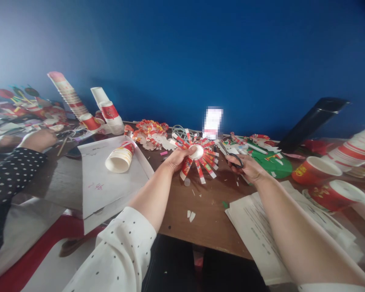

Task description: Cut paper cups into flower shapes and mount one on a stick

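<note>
A paper cup cut into strips (201, 167) spreads out like a flower, its red and white strips fanning round a white round base. My left hand (180, 158) grips it, with the thumb on the base. To the right of it, my right hand (246, 167) is closed round the dark handles of a pair of scissors (237, 159). The blades point up and left, close beside the strips; whether they touch them I cannot tell. Under the hands, small white paper scraps (191, 216) lie on the brown table (182, 202).
On white paper (93, 202) at left lies a paper cup (119, 160) on its side. Cup stacks (69, 95) lean behind it. A lit phone (213, 123) stands by the wall. Red cups (316, 170) and printed sheets (258, 227) are at right. A co-worker's hand (38, 139) is at far left.
</note>
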Demonstrator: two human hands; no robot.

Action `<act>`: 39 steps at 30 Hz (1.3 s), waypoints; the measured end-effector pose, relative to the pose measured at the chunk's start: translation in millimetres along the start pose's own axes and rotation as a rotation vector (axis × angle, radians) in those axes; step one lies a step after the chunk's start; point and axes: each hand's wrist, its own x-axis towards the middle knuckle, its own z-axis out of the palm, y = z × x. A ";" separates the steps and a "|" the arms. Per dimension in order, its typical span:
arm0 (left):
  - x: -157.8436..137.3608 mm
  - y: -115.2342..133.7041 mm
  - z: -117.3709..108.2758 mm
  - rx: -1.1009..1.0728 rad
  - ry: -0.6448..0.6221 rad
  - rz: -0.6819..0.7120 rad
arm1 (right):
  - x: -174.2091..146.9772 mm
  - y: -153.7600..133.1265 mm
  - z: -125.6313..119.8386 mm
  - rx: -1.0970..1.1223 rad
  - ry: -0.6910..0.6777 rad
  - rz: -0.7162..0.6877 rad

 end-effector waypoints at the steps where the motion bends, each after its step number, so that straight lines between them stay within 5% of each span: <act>1: -0.2 0.3 0.5 0.002 0.006 -0.004 | 0.2 0.3 0.0 -0.002 0.003 0.004; 30: 3.8 -2.4 -0.9 -0.009 0.070 0.070 | 3.1 -1.6 2.1 0.011 0.133 -0.008; 39: -0.2 2.5 5.7 0.009 0.114 0.054 | 0.2 1.6 1.9 0.057 -0.033 0.041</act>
